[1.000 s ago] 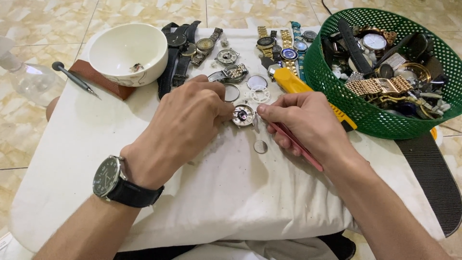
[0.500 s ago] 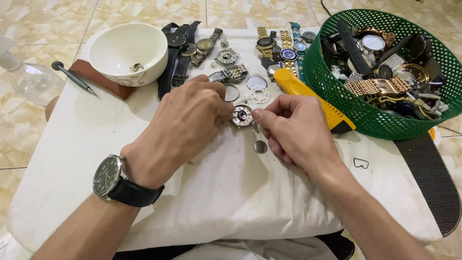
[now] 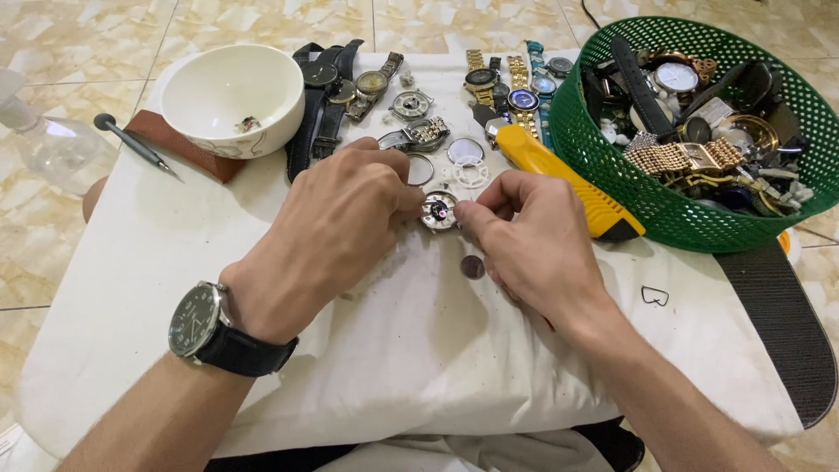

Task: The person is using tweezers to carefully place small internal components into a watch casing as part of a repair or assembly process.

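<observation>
Bright, even overhead light is filling the scene. The left hand point(image 3: 336, 232) and right hand point(image 3: 537, 249) are casting soft, short shadows onto the white cloth cover point(image 3: 218, 350) of the bench. Pale glare is showing on the glossy beige floor tiles point(image 3: 52, 35). Focus is holding sharp throughout; slight wide-angle stretching is appearing toward the corners.

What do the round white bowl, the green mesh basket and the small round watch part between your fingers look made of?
Round white bowl: likely glazed ceramic, smooth and glossy. Green mesh basket: moulded plastic, uniform lattice holes. Small round watch part, pinched by left hand and right hand: apparently metal, silvery glints.
</observation>
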